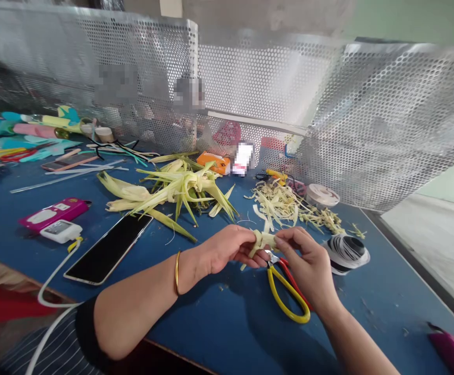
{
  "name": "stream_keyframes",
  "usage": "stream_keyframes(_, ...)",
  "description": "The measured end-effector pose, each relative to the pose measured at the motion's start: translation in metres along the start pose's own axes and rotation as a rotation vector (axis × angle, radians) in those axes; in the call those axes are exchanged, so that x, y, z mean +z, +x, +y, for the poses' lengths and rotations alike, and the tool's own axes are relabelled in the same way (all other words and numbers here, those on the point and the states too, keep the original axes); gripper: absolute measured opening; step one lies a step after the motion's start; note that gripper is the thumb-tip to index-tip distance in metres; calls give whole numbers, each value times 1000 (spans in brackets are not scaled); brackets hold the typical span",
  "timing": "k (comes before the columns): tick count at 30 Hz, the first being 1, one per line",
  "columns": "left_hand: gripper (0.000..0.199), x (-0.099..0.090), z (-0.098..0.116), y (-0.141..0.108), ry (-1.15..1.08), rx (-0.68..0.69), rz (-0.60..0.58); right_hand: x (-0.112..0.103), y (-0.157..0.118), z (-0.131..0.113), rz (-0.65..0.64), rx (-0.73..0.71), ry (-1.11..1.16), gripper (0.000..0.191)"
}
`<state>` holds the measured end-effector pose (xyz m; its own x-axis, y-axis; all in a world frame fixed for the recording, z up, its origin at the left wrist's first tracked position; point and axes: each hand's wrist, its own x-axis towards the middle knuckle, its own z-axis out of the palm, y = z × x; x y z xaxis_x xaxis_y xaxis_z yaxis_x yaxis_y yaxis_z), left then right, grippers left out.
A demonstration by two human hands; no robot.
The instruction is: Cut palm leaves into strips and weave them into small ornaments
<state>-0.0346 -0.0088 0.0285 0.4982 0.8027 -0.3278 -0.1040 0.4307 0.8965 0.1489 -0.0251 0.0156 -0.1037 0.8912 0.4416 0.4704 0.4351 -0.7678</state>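
Observation:
Between my two hands is a short piece of pale green corn husk [264,240], folded or rolled, with a loose strip sticking up. My left hand [230,247] pinches its left end between thumb and fingers. On the right end, my right hand [304,258] grips with thumb and fingertips. Just below lie scissors [285,297] with one yellow and one red handle, their blades partly hidden by my hands. Right of my right hand stands a spool of black and white thread [346,253]. A heap of corn husks [187,187] lies beyond my left hand.
Husk scraps [285,205] and a tape roll [322,195] lie at the back right. A black-screened phone [109,250] and a purple power bank [54,213] with a white cable are on the left. A perforated metal screen [258,78] borders the blue table [211,323].

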Motion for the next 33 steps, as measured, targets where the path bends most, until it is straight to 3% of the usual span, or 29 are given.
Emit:
stream_keyframes(5,27,-2,-1,2,0,-8,-55,-2,1,-2,-28,-55,-22,17)
stream_keyframes(17,33,0,2,3,-21,-64,-10,-10,4,-5,-102,-95,-60,17)
stream_keyframes(25,35,0,-1,3,15,-46,-21,-7,2,-4,-96,93,-102,18)
stream_keyframes(30,36,1,-1,2,48,-23,-16,-7,3,-8,-124,83,-85,19)
stream_keyframes(33,35,2,1,-1,88,-14,-20,-7,2,-9,-113,150,-90,19)
